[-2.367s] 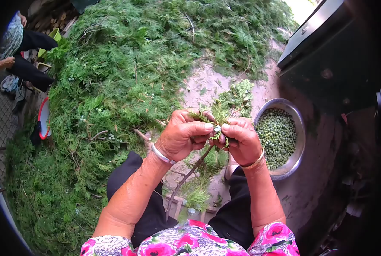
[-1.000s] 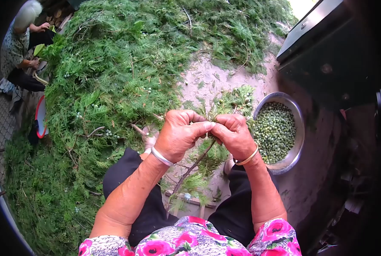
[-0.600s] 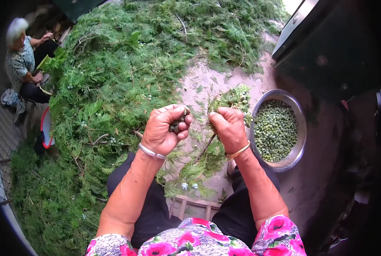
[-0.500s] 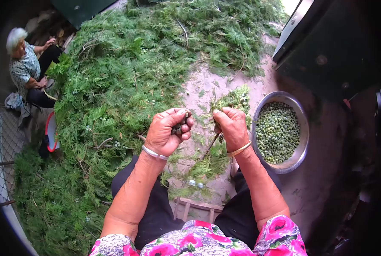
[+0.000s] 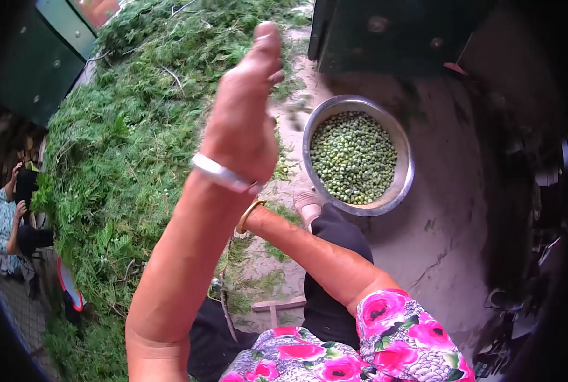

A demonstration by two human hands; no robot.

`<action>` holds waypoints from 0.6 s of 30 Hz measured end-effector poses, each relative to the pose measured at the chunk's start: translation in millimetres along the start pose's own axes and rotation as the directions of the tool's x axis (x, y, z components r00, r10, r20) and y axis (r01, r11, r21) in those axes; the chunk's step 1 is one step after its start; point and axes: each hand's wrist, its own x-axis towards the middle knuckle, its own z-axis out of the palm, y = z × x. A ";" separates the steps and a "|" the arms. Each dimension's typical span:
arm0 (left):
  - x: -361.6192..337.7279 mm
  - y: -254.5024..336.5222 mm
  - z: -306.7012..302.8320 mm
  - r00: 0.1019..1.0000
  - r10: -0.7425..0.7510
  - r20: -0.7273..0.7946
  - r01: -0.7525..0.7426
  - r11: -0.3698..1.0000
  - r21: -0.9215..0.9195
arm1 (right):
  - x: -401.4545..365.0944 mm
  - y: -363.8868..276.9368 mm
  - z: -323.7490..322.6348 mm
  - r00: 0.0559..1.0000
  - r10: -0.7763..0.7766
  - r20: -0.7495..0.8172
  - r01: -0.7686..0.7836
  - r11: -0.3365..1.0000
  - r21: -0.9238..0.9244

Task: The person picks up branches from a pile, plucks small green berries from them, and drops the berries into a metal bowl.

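Note:
My left hand (image 5: 245,114) is raised over the greenery, its fingers stretched out and somewhat blurred. Just right of it, small dark green blurs (image 5: 298,109) hang in the air near the rim of a metal bowl (image 5: 408,175). That bowl holds a heap of small green seed cones (image 5: 354,159). My right forearm (image 5: 309,245) crosses behind the left wrist, which hides my right hand and its fingers. Below the crossing, a thin evergreen branch (image 5: 228,309) hangs over my lap; what holds it is hidden.
Cut evergreen branches (image 5: 131,172) cover the ground to the left and ahead. Another person (image 5: 7,216) sits at the far left, beside a red-rimmed container (image 5: 69,286). Dark green panels (image 5: 385,38) stand at the back. A wooden stool edge (image 5: 277,304) shows between my legs.
My left hand has swung up and opened from its fist around the cones. My right hand has moved left, behind the left wrist. The view has turned to the right.

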 end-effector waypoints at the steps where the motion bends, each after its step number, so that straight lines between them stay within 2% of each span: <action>1: 10.8 -2.4 12.6 1.000 -0.012 -0.009 0.012 1.000 0.018 | 0.2 -19.2 -1.6 1.000 -0.003 -0.009 0.003 1.000 -0.001; 2: 17.6 -3.9 22.1 0.999 -0.026 -0.019 0.027 0.999 0.034 | 0.8 -36.0 -3.8 0.999 0.019 -0.049 -0.024 0.994 -0.106; 3: 19.4 -3.3 28.3 1.000 0.014 0.020 -0.014 1.000 0.002 | 0.9 -49.3 -5.8 0.995 0.040 -0.092 -0.059 0.977 -0.206; 5: 16.4 -1.9 25.2 0.999 0.037 -0.005 -0.037 0.995 -0.088 | -1.5 -59.9 -8.3 0.981 0.077 -0.177 -0.141 0.912 -0.385; 6: 11.9 -0.8 16.7 0.998 0.062 -0.019 -0.064 0.986 -0.151 | -1.7 -20.5 -5.6 0.983 -0.029 -0.184 -0.027 0.955 -0.294; 7: 6.2 1.4 0.9 0.998 0.043 -0.049 -0.051 0.983 -0.175 | 2.0 -10.7 -8.6 0.952 -0.258 -0.163 0.205 0.937 -0.284; 8: -1.4 3.8 -13.0 0.977 -0.025 -0.213 -0.031 0.967 -0.253 | 8.5 -7.6 -11.4 0.871 -0.469 -0.147 0.425 0.869 -0.253; 9: -12.2 4.9 -35.1 0.969 -0.044 -0.244 -0.022 0.965 -0.262 | 11.0 -34.3 -20.7 0.900 -0.429 0.075 0.392 0.726 -0.565; 10: -26.5 3.8 -60.8 0.958 -0.061 -0.279 -0.018 0.962 -0.272 | 10.1 -71.8 -31.8 0.909 -0.315 0.274 0.399 0.463 -0.791; 11: -43.6 -0.4 -85.2 0.945 -0.041 -0.323 -0.033 0.974 -0.222 | 7.9 -88.8 -32.5 0.995 -0.083 0.048 0.096 0.866 -0.491; 12: -61.8 -7.0 -105.6 0.915 -0.034 -0.402 -0.018 0.992 -0.125 | 7.1 -97.3 -32.3 0.966 0.255 -0.037 -0.256 0.966 -0.041; 14: -99.0 -26.8 -136.4 0.880 -0.004 -0.476 0.138 0.959 0.247 | 8.2 -98.2 -29.4 0.954 0.292 -0.072 -0.282 0.951 0.128; 15: -117.6 -36.7 -149.9 0.902 -0.055 -0.429 0.251 0.874 0.417 | 7.6 -105.3 -31.3 0.940 0.340 -0.026 -0.332 0.929 0.165; 16: -133.0 -50.3 -156.2 0.910 -0.110 -0.399 0.294 0.852 0.434 | 9.0 -99.3 -33.5 0.941 0.338 -0.003 -0.331 0.923 0.195; 18: -149.8 -66.9 -148.6 0.892 -0.285 -0.352 0.402 0.855 0.327 | 9.1 -99.5 -30.3 0.948 0.318 0.013 -0.310 0.914 0.260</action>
